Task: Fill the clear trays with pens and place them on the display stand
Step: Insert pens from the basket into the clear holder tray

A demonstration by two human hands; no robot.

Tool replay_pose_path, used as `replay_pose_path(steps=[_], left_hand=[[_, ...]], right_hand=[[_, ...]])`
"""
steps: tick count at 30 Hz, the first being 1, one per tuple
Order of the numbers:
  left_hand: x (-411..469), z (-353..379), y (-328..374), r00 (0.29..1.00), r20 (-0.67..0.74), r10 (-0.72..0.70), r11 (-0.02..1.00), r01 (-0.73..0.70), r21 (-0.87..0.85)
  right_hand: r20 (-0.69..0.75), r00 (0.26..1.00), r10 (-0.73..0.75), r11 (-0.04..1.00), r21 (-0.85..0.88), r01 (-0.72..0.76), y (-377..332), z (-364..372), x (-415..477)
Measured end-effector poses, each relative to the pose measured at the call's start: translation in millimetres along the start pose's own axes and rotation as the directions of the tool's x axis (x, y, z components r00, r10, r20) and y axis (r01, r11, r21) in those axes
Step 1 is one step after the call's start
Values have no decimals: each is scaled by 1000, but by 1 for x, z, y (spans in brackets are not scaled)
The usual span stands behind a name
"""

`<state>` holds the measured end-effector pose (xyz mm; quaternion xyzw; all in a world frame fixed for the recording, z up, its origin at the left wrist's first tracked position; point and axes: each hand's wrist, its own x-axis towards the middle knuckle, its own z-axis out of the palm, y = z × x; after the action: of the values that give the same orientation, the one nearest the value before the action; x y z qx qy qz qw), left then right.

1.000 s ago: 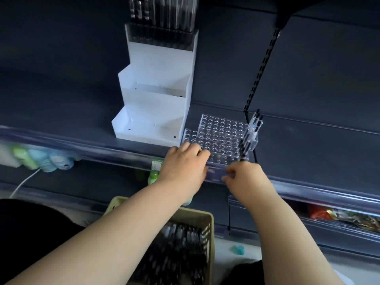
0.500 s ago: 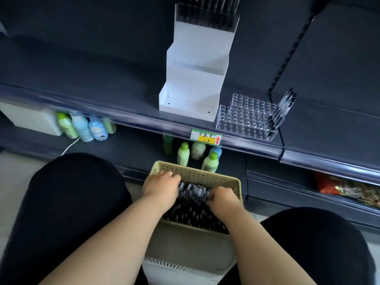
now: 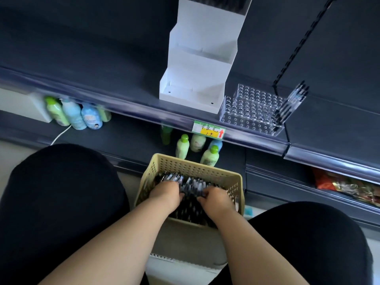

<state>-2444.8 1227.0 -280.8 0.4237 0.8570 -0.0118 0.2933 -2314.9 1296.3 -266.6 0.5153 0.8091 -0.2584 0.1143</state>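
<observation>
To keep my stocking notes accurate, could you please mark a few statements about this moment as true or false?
1. The left hand and right hand are both in the beige basket, on the pens. True.
2. The clear tray sits on the lowest tier of the display stand. False: it stands on the shelf, to the right of the stand.
3. Every hole of the clear tray is filled. False: only a few pens stand along its right edge; the other holes are empty.
4. Bottles stand on the lower shelf behind the basket. True.
</observation>
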Motion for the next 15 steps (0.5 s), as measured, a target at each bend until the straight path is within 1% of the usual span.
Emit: replay_pose_path(steps=[3, 5, 9, 12, 15], left_hand=[[5, 3, 3, 999, -2, -40, 999, 40, -24], [10, 5, 5, 998, -2, -65, 997, 65, -45], [16, 9, 11, 997, 17, -71, 994, 72, -86], [19, 11, 16, 994, 36, -100, 991, 103, -84], [22, 10, 17, 992, 58, -108, 990, 112, -85]], right_hand=[[2, 1000, 28, 999, -15, -28, -2, 5, 9], [13, 998, 63, 998, 9, -63, -3, 7, 17], [95, 989, 114, 992, 46, -119, -8, 10, 30], [121, 978, 172, 984, 28, -177, -11, 11, 38], [127, 972, 199, 980, -17, -199, -14, 10, 42]])
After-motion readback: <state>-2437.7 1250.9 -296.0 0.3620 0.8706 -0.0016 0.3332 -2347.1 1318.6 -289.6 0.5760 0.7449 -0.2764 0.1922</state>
